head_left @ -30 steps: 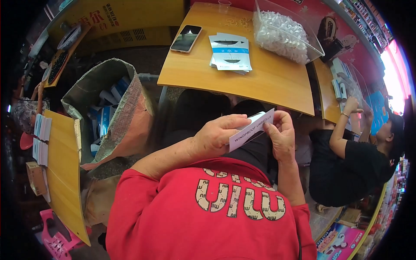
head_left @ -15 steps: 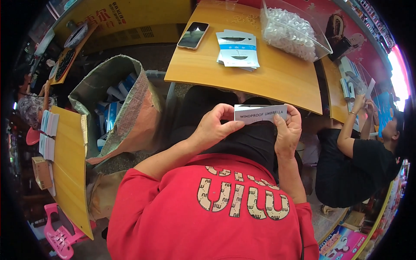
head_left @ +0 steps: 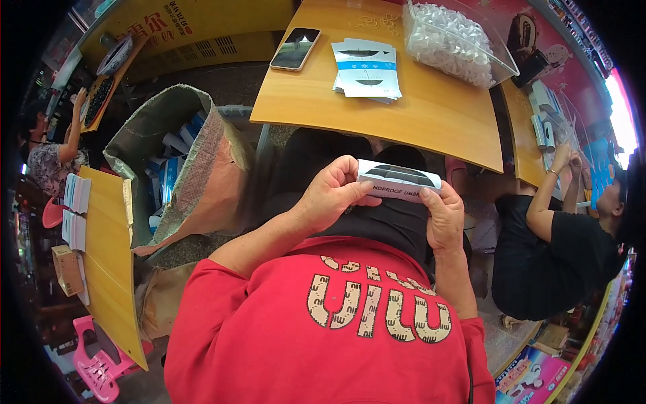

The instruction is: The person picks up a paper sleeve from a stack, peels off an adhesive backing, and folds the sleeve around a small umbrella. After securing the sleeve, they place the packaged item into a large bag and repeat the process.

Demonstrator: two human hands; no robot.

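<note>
A white printed paper card (head_left: 398, 179), with a dark umbrella picture on it, is held level above my lap. The card curves over along its length like a partly rolled sleeve. My left hand (head_left: 334, 187) pinches its left end between thumb and fingers. At the other end, my right hand (head_left: 445, 214) grips it with the thumb on the front; some fingers hide behind the card. Beyond my hands, a stack of similar cards (head_left: 367, 83) with a blue band lies on the yellow wooden table (head_left: 431, 124).
A phone (head_left: 296, 49) and a clear bin (head_left: 503, 60) of white translucent pieces rest on the table. To the left stands an open woven sack (head_left: 225, 172) holding blue-and-white rolls. A person in black (head_left: 572, 249) works at the right; another person (head_left: 54, 158) sits far left.
The card has gone from flatter to more curved, its umbrella picture now facing up and part of its lettering turned under. Both hands still hold its ends; my right hand has dropped slightly.
</note>
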